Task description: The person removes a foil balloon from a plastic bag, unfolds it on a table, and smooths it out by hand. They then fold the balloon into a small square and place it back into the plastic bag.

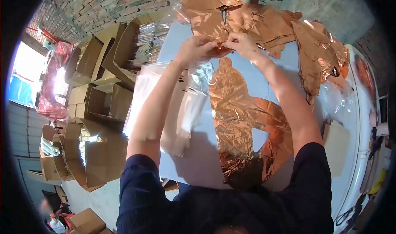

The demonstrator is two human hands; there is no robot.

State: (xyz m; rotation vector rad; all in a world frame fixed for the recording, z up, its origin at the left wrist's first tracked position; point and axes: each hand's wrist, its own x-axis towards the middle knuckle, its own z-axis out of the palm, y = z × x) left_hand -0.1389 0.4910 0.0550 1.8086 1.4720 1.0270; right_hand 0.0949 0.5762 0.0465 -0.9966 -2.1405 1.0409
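Note:
Toward the far side of the table, my left hand [200, 49] and my right hand [244, 46] are close together, fingers pinched on a crumpled piece of copper foil [218, 51]. Just below them, a flat copper foil balloon [231, 100] with a triangular cut-out lies spread on the table [198, 151], wrinkled and reaching toward my body. Beyond my hands, more copper foil balloons [258, 23] are heaped in a loose pile. Left of the flat one, clear plastic bags [181, 118] and a tangle of thin white strands [202, 74] lie partly under my left forearm.
Open cardboard boxes [109, 102] crowd the left side, one filled with clear-wrapped packets [152, 38]. More foil balloons [315, 56] and clear plastic [336, 98] lie at the right. A brick wall [99, 5] rises behind. At the lower left, a person [55, 221] is partly visible.

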